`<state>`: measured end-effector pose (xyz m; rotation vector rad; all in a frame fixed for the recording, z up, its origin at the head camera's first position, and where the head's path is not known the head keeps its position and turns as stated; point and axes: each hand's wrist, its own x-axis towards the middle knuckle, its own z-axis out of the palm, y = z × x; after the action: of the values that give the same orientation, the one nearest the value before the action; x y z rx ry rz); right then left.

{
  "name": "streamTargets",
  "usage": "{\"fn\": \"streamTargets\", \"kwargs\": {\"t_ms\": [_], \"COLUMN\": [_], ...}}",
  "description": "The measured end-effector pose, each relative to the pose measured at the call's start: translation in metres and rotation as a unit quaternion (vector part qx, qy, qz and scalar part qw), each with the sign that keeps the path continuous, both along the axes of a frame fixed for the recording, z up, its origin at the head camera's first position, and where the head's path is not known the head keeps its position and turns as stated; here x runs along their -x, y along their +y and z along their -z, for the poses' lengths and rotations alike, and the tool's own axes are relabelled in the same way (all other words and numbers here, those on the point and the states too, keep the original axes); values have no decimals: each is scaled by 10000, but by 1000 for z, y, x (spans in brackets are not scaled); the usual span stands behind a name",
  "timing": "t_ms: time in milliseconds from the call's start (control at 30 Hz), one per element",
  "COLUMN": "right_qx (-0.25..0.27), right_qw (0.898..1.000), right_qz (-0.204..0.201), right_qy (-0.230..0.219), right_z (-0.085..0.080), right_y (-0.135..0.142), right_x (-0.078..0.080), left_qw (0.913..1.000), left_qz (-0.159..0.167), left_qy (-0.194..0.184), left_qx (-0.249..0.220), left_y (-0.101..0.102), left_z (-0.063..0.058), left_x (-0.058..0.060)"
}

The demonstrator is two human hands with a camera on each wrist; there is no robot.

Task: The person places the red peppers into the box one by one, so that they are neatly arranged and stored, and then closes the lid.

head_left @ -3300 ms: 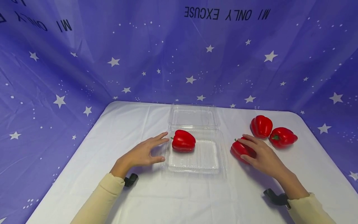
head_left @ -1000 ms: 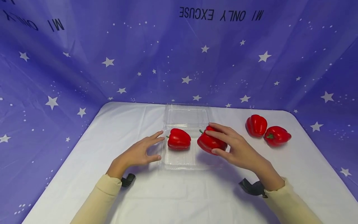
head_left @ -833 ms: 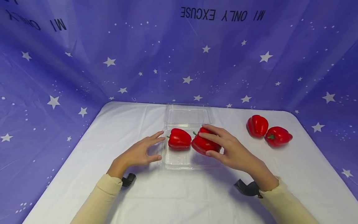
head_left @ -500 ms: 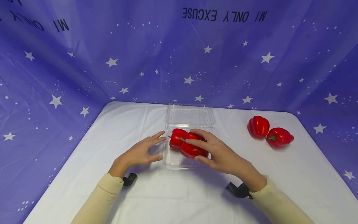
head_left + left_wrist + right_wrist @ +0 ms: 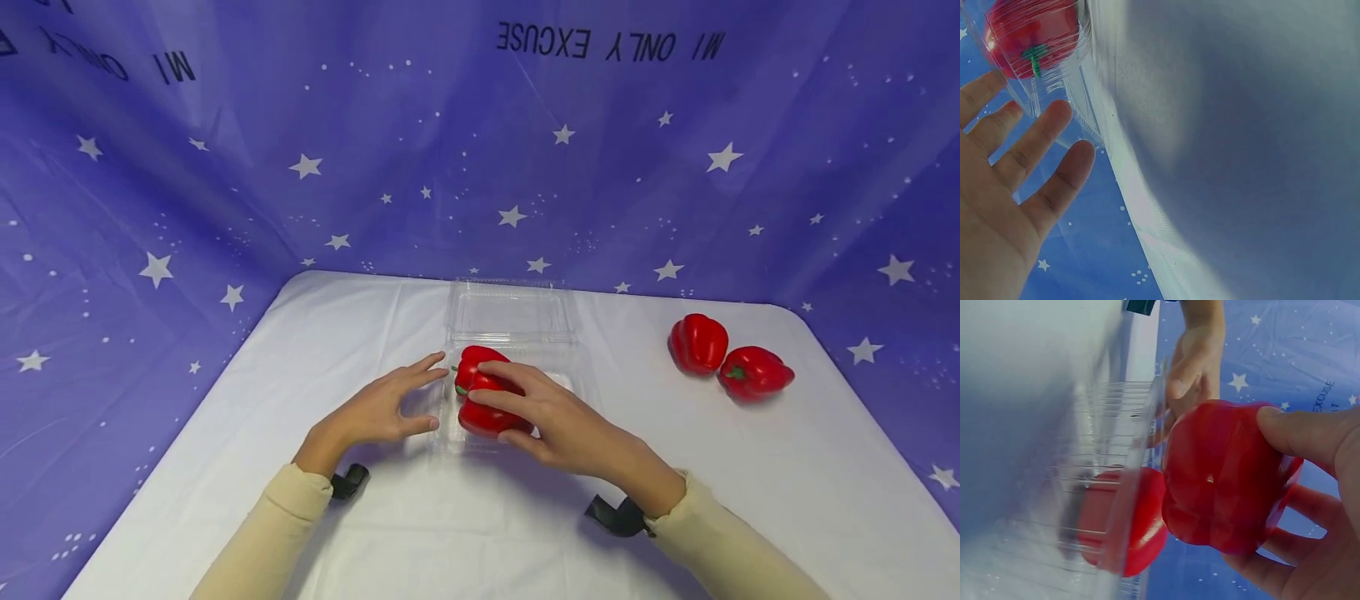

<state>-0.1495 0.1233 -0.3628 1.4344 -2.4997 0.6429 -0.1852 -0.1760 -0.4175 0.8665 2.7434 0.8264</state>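
Held pepper [image 5: 487, 423] has come left from the bench [image 5: 375, 533] since earlier frames, now over the near left of the open clear container [image 5: 562, 362]. Right hand [image 5: 558, 417] clamps it, thumb against fingers; left hand [image 5: 378, 410] spread beside the left rim, unmoved. Second pepper [image 5: 480, 358] inside, farther back, partly screened by right hand. Third pepper [image 5: 698, 344] and fourth pepper [image 5: 756, 373] together, far right.

Smooth glossy pepper [image 5: 1225, 478], plastic container [image 5: 513, 315]
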Motion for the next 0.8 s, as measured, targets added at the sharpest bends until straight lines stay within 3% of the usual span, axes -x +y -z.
{"fn": "streamTargets", "kwargs": {"t_ms": [567,800], "right_qx": [279,446], "right_qw": [9988,9982], "right_qz": [-400,-323], "right_qy": [-7,-239], "right_z": [27,41], "right_y": [-2,-3], "right_x": [13,16], "left_qw": [10000,9999], "left_qz": [16,48], "left_qy": [63,47], "left_qx": [-40,-86], "left_y": [-1,-1], "left_z": [0,2], "left_x": [0,-1]}}
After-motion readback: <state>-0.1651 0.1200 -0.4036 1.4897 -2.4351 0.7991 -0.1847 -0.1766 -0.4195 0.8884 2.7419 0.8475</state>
